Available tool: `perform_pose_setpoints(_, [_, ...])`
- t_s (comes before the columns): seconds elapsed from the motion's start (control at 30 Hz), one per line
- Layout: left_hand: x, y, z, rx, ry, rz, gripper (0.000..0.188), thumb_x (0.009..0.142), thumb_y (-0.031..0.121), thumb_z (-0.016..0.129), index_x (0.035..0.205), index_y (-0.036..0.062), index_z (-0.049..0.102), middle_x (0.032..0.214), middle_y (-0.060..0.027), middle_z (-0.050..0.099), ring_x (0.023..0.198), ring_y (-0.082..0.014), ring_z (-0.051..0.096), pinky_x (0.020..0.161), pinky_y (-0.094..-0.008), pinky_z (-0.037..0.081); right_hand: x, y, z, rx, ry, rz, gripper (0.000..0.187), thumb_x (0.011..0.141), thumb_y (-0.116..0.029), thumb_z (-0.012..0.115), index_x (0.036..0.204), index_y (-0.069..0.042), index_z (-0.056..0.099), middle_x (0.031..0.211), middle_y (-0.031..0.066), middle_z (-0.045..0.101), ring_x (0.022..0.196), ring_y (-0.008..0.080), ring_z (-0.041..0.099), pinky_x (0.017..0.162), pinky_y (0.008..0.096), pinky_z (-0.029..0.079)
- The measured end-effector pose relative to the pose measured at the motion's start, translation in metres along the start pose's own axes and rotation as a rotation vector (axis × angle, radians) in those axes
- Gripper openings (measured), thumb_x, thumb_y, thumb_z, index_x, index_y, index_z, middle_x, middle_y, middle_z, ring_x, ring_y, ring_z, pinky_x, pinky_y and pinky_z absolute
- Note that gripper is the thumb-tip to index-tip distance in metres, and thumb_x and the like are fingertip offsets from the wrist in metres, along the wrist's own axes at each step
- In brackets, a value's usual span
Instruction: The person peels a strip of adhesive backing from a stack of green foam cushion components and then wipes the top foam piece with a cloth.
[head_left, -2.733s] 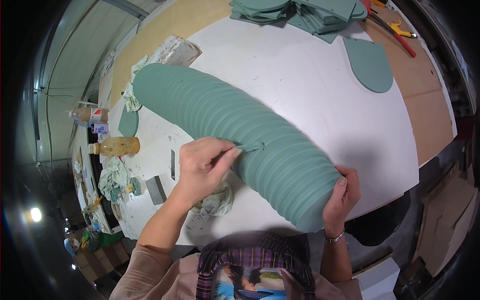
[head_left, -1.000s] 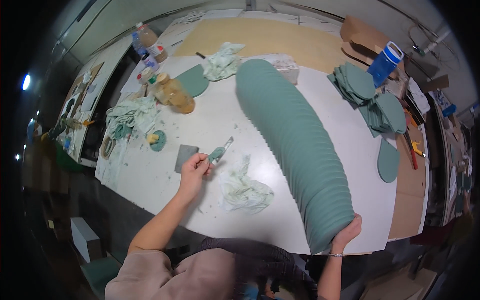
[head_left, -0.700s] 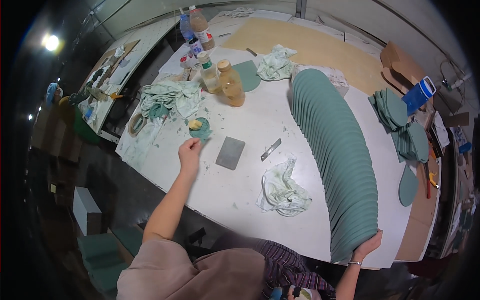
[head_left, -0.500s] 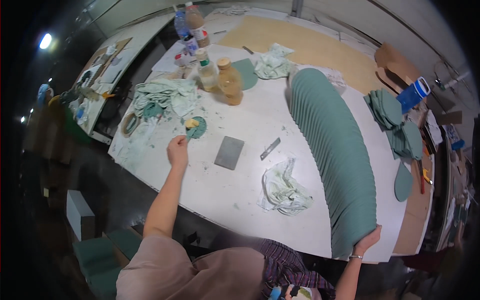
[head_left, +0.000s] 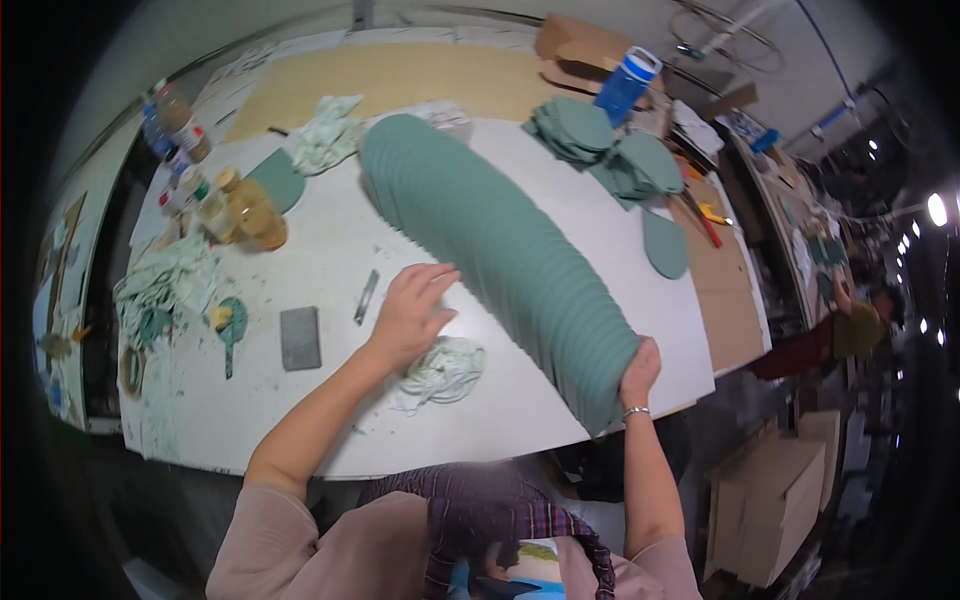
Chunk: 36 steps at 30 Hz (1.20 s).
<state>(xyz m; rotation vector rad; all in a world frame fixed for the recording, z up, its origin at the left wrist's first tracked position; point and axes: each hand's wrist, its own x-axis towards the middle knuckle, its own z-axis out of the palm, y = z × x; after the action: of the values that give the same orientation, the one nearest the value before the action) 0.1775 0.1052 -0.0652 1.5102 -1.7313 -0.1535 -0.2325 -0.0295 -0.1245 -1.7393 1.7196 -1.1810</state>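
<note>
A long green ribbed form [head_left: 490, 245], built of many stacked layers, lies diagonally across the white table [head_left: 330, 240]. My right hand [head_left: 638, 368] grips its near end at the table's front edge. My left hand [head_left: 412, 312] hovers with fingers spread beside the form's left flank, just above a crumpled stained cloth [head_left: 440, 370]. A small metal tool [head_left: 366, 297] lies on the table left of that hand.
A grey square pad [head_left: 299, 337] and a green-smeared scoop [head_left: 231, 320] lie at the left. Bottles and jars [head_left: 240, 215] stand further back left. Green cut-out pieces [head_left: 600, 150] and a blue bottle [head_left: 625, 85] are at the back right. Another person [head_left: 850, 330] is at the right.
My left hand has come back from the scoop at the far left to the side of the green form. The right hand has stayed on the form's near end.
</note>
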Motion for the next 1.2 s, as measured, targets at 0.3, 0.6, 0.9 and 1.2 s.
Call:
perform_pose_setpoints(0.3, [0.097, 0.058, 0.065, 0.253, -0.469, 0.519, 0.111, 0.064, 0.053, 0.081, 0.156, 0.0155, 0.034, 0.161, -0.0066, 0.035, 0.147, -0.0279, 0.035, 0.120, -0.0597, 0.024, -0.073, -0.015, -0.014, -0.301, 0.006, -0.216, 0.068, 0.097, -0.028, 0.054, 0.153, 0.004, 0.034, 0.157, 0.0298, 0.034, 0.145, 0.0446, 0.032, 0.121, 0.0513, 0.022])
perform_pose_setpoints(0.6, [0.109, 0.047, 0.077, 0.263, -0.531, 0.528, 0.119, 0.048, 0.043, 0.091, 0.153, 0.0199, 0.040, 0.158, -0.0043, 0.041, 0.145, -0.0267, 0.039, 0.119, -0.0584, 0.025, -0.086, -0.040, 0.006, -0.285, 0.030, -0.092, 0.072, 0.095, -0.030, 0.051, 0.156, 0.001, 0.029, 0.159, 0.0291, 0.027, 0.144, 0.0467, 0.027, 0.120, 0.0552, 0.020])
perform_pose_setpoints(0.9, [0.078, 0.030, 0.053, 0.117, -0.261, 0.305, 0.087, 0.074, 0.030, 0.083, 0.150, 0.0125, 0.043, 0.152, -0.0087, 0.048, 0.138, -0.0322, 0.044, 0.118, -0.0591, 0.026, -0.072, -0.016, -0.001, -0.260, 0.081, -0.135, 0.071, 0.096, -0.031, 0.052, 0.156, -0.001, 0.029, 0.159, 0.0288, 0.028, 0.144, 0.0479, 0.027, 0.119, 0.0559, 0.020])
perform_pose_setpoints(1.2, [-0.076, 0.017, 0.036, 0.296, -0.542, 0.031, 0.069, 0.080, 0.034, 0.075, 0.138, 0.0039, 0.055, 0.148, -0.0164, 0.050, 0.136, -0.0379, 0.044, 0.111, -0.0597, 0.031, -0.079, -0.027, 0.010, -0.179, 0.079, -0.134, 0.069, 0.099, -0.034, 0.048, 0.158, -0.003, 0.029, 0.161, 0.0261, 0.028, 0.146, 0.0442, 0.026, 0.120, 0.0534, 0.020])
